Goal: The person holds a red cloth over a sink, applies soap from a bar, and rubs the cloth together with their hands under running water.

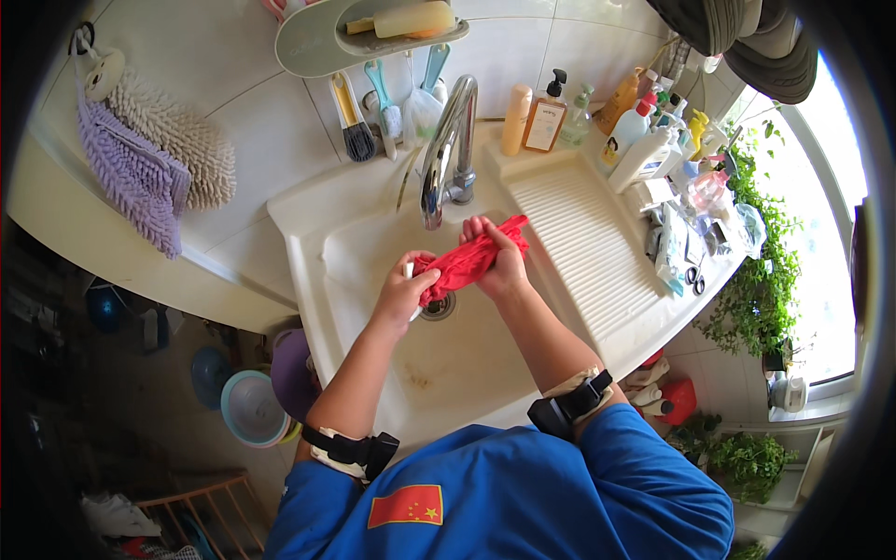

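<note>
A bunched red cloth (pixel 464 265) is stretched between my two hands above the sink basin (pixel 448 359). My left hand (pixel 401 289) is closed on its left end, thumb on top. A white edge of something shows beside those fingers, and its kind cannot be made out. Around the right end of the cloth, my right hand (pixel 505 268) is closed, palm turned up. The chrome faucet (pixel 448 154) arches just beyond the cloth. No running water is visible. Below the left end of the cloth, the metal drain (pixel 437 307) is partly covered.
To the right lies a ribbed washboard (pixel 588 247), with bottles (pixel 644 154), scissors (pixel 694 278) and small packets past it. Brushes (pixel 355 121) hang on the wall under a soap shelf (pixel 313 42). Purple and beige towels (pixel 131 177) hang at left. Plastic basins (pixel 254 408) stand below.
</note>
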A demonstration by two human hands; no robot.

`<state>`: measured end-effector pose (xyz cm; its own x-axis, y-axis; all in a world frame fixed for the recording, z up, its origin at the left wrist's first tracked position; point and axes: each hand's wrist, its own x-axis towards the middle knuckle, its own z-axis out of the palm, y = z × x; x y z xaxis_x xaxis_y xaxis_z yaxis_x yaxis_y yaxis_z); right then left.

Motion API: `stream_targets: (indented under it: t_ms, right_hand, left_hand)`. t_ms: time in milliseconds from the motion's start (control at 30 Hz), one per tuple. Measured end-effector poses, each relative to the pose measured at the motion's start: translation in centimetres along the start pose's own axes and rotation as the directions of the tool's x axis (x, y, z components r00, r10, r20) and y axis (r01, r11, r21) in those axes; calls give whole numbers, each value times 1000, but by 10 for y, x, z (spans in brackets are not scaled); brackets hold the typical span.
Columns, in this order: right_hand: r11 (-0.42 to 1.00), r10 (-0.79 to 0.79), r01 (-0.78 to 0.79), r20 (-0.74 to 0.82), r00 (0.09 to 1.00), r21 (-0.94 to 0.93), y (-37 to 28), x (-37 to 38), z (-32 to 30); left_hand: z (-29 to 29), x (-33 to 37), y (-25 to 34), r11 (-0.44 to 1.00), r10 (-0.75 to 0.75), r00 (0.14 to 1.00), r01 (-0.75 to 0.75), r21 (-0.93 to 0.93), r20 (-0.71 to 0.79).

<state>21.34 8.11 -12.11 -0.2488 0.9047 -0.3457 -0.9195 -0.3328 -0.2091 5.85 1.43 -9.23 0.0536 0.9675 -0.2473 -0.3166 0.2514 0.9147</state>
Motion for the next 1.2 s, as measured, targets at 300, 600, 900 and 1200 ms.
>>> stream_targets:
  t_ms: [300,600,900,1200]
  right_hand:
    - [955,297,-273,303,906,-119,22,-22,9]
    - [938,340,-312,243,908,-149,11,-28,11]
    - [931,365,-335,317,876,-145,28,-19,11]
    - [822,409,-327,83,909,-467,25,-28,10]
  left_hand:
    - [60,14,-1,76,711,598,-589,805,370]
    - [45,19,-11,294,607,680,-673,679,411]
    - [51,13,-13,291,839,517,-692,661,171]
    - [11,52,-6,962,251,882,-272,6,-398]
